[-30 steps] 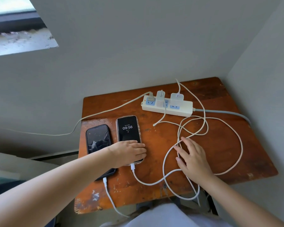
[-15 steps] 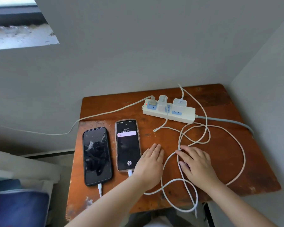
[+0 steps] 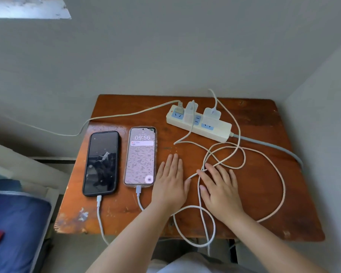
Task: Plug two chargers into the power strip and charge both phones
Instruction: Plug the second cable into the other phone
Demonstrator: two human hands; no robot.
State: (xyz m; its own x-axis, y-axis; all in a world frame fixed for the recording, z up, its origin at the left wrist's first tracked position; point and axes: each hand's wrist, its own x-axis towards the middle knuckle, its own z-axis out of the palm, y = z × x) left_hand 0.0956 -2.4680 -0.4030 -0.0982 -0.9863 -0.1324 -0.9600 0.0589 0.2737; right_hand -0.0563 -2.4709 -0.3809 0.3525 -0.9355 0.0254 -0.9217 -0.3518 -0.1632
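A white power strip [image 3: 218, 130] lies at the back of the wooden table [image 3: 264, 194] with two white chargers [image 3: 191, 112] [image 3: 211, 116] plugged in. A black phone [image 3: 101, 163] and a lit phone [image 3: 140, 157] showing 09:56 lie side by side at the left, each with a white cable in its bottom port. My left hand [image 3: 170, 182] rests flat on the table just right of the lit phone. My right hand [image 3: 220, 189] lies flat over the tangled white cables [image 3: 242, 160]. Both hands hold nothing.
A third plug with a grey-white cord [image 3: 106, 117] runs off the table's left edge. The strip's grey lead [image 3: 272, 145] goes off to the right. Walls close in behind and to the right. A blue cushion [image 3: 14, 229] sits low at the left.
My left hand has left the lit phone and moved right onto the bare table. The lit phone's screen has brightened to its lock screen. My right hand stays on the cables.
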